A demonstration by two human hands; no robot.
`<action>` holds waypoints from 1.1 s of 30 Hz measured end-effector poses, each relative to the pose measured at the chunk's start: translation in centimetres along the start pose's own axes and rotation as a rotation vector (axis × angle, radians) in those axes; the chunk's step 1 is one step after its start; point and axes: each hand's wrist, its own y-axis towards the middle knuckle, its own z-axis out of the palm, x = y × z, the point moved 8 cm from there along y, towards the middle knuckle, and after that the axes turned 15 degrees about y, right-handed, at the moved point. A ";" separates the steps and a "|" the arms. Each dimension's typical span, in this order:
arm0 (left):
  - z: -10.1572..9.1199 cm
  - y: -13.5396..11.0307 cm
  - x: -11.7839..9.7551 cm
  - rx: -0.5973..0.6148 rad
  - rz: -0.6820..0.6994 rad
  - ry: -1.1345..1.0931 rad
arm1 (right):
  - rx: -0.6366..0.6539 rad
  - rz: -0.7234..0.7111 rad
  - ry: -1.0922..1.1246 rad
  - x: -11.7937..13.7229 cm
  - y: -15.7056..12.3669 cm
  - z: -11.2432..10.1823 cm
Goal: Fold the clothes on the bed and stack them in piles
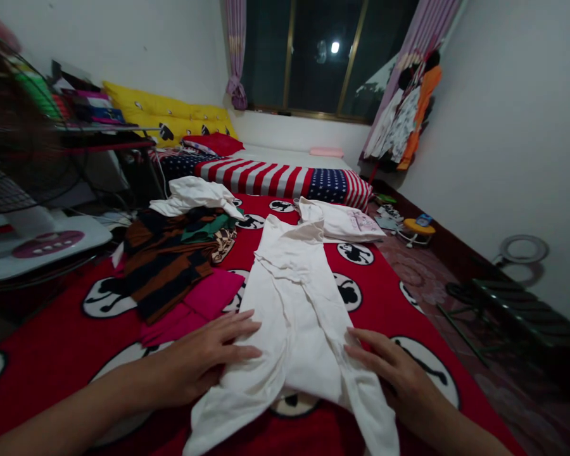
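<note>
A white garment [294, 316] lies stretched out lengthwise on the red bedspread [52, 354] in front of me. My left hand [204, 358] rests flat on its left edge, fingers spread and open. On the garment's right edge lies my right hand [394, 370], also flat with fingers extended. Neither hand grips the cloth. The garment's near end splits into two legs or sleeves that hang toward me.
A pile of brown-striped, green and pink clothes [180, 266] lies to the left, with a white item [194, 196] on top. A folded white piece [342, 221] sits behind. A stars-and-stripes blanket [275, 177], yellow pillow [166, 117], fan [14, 158] and floor clutter at right surround the bed.
</note>
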 end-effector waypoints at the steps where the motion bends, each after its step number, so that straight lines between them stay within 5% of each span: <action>1: -0.2 0.2 -0.4 -0.010 0.017 -0.028 | 0.012 -0.005 0.018 0.0 0.2 0.1; 10: -5.6 2.1 -1.0 -0.178 0.022 -0.450 | -0.025 -0.010 0.244 1.0 1.2 -4.3; 15: -3.0 0.3 -2.7 0.167 -0.074 -0.459 | 0.169 0.073 0.310 3.2 -0.3 -2.0; 18: -2.6 -0.4 -2.3 0.234 -0.106 -0.444 | 0.237 0.193 0.382 3.2 0.4 -1.5; 24: -3.3 5.6 3.2 0.022 -0.161 -0.309 | 0.017 0.348 0.428 -3.9 9.2 -3.7; 29: -0.6 12.3 9.5 -0.253 -0.275 -0.104 | -0.280 0.404 0.384 -12.3 17.9 -5.2; 33: 1.0 15.4 11.9 -0.289 -0.350 -0.006 | -0.275 0.431 0.311 -15.9 23.6 -4.6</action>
